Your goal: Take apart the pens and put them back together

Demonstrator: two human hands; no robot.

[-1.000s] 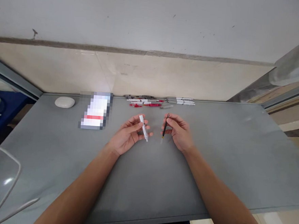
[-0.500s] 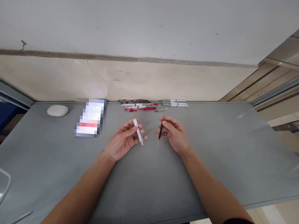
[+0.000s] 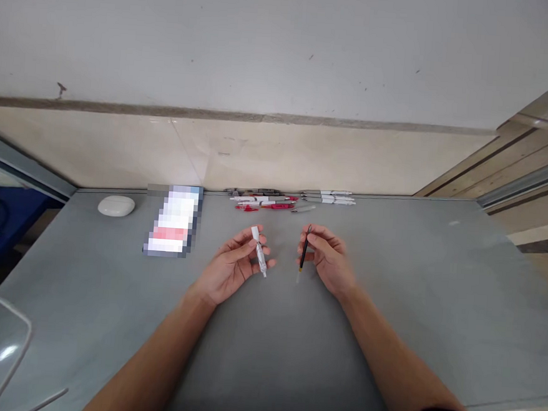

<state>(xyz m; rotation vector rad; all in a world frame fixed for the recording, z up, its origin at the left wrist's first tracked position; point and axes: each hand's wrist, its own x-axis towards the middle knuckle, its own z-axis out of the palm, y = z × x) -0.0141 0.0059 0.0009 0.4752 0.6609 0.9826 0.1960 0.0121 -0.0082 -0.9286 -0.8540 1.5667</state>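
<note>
Between the thumb and fingers of my left hand (image 3: 232,266) is a white pen barrel (image 3: 259,252) with a silvery middle, tilted with its narrow end toward me. My right hand (image 3: 330,261) pinches a slim pen refill (image 3: 304,251), dark along most of its length, with a yellowish band and a clear end pointing down. The two hands are apart, both just above the grey table (image 3: 287,350). Beyond them lies a group of red, white and dark pens and pen parts (image 3: 265,202). Several white-and-grey pens (image 3: 328,197) lie side by side to their right.
A white rounded case (image 3: 116,206) and a phone with a blurred screen (image 3: 173,220) lie at the left. A pale wall (image 3: 277,155) closes off the table's back edge. A white cable (image 3: 20,344) loops over the near left corner.
The whole view has shifted slightly, so everything appears a little further right and lower. Both hands keep the same hold on the pen barrel and the refill.
</note>
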